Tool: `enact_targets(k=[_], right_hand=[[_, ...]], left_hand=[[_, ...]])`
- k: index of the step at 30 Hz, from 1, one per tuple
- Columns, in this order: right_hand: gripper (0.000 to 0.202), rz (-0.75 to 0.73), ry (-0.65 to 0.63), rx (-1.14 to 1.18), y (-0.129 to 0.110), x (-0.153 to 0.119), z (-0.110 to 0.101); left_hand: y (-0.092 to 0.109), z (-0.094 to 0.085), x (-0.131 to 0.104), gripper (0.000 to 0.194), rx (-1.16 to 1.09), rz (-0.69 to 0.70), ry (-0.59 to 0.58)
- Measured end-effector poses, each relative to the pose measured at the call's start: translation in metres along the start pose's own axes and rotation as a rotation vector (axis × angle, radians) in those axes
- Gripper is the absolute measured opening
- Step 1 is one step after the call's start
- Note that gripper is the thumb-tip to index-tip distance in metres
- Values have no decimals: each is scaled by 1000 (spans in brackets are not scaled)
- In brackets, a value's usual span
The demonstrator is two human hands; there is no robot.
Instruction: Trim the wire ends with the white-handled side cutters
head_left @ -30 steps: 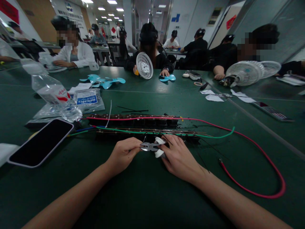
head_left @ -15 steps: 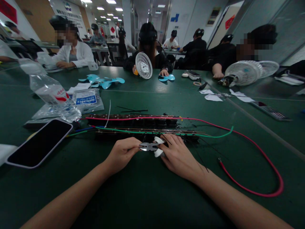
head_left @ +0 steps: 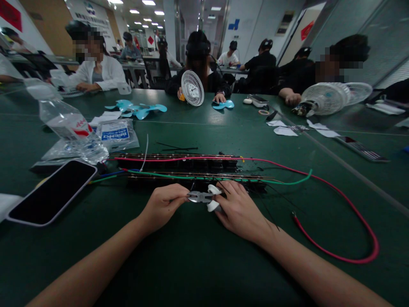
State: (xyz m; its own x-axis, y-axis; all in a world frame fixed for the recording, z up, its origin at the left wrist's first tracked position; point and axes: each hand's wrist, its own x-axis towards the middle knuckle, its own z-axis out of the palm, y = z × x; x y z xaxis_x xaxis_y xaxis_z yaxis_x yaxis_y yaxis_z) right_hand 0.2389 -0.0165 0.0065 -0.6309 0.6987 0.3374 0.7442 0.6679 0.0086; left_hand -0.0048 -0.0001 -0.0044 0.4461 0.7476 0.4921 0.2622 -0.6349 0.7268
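Note:
My right hand [head_left: 240, 205] is wrapped round the white handles of a pair of diagonal cutting pliers [head_left: 200, 196], whose metal jaws point left. A thin black strip, like a cable tie, sticks out by its fingers. Thumb and forefinger of my left hand [head_left: 166, 206] are pinched together at the jaw tips; what lies between them is too small to make out. Just beyond both hands lie two long black strips of joined cells, the nearer strip [head_left: 159, 182] partly hidden by my fingers. A green wire [head_left: 179, 177] and a red wire [head_left: 275, 162] run along them.
On the left are a phone [head_left: 53, 192], a plastic bottle [head_left: 68, 121] and a plastic bag [head_left: 116, 132]. The red wire curls round to the right. Across the table are blue fan blades [head_left: 143, 111], a white fan guard [head_left: 192, 88] and people at work.
My hands and the pliers hold almost the same place. At the far right, a person's hand has shifted slightly beside the fan guards.

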Motion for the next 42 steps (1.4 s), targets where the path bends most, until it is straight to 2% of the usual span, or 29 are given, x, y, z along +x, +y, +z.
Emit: enact_targets(k=[7,11,42], right_hand=[[19,0,-8,54,-1,-2,-3],[25,5,-25,43,-3,-2,-5],[27,11,-38,14,-4,-1,-3]], left_hand=[[2,1,0,15,-15,8,11],[1,1,0,15,-7,2,15],[1,0,0,16,32,-1,-22]])
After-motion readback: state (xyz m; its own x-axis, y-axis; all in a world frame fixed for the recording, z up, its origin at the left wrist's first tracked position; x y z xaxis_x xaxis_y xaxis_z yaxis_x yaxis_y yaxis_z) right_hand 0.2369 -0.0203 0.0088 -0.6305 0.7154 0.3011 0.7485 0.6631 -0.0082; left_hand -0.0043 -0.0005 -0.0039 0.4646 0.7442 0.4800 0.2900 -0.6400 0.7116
